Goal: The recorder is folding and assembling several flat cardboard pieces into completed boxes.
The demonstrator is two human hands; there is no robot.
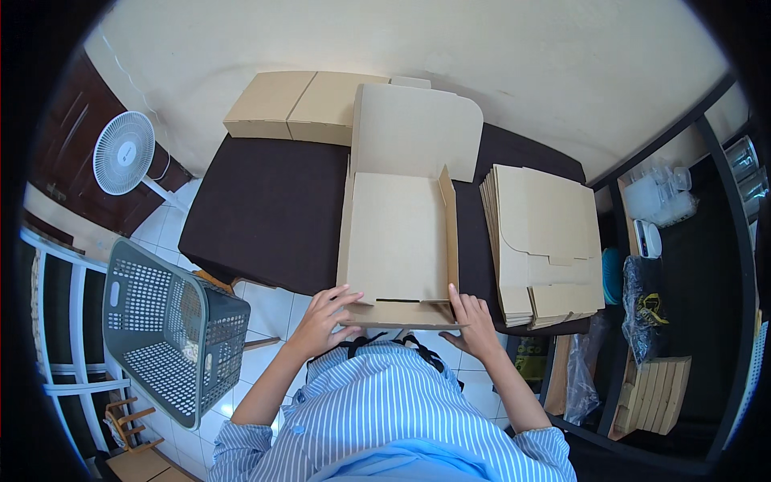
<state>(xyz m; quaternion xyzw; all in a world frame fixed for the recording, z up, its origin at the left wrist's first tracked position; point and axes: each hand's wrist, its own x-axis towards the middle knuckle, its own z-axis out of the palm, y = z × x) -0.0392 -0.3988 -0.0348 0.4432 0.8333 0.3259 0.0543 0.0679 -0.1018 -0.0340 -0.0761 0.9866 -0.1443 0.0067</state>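
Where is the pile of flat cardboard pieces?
The pile of flat cardboard lies on the right side of the dark table, just right of the open box that both hands touch.

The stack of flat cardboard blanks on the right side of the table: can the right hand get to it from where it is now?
Probably yes. The right hand rests on the near flap of the half-folded box, and the stack of flat blanks lies just to its right on the dark table, with nothing between them.
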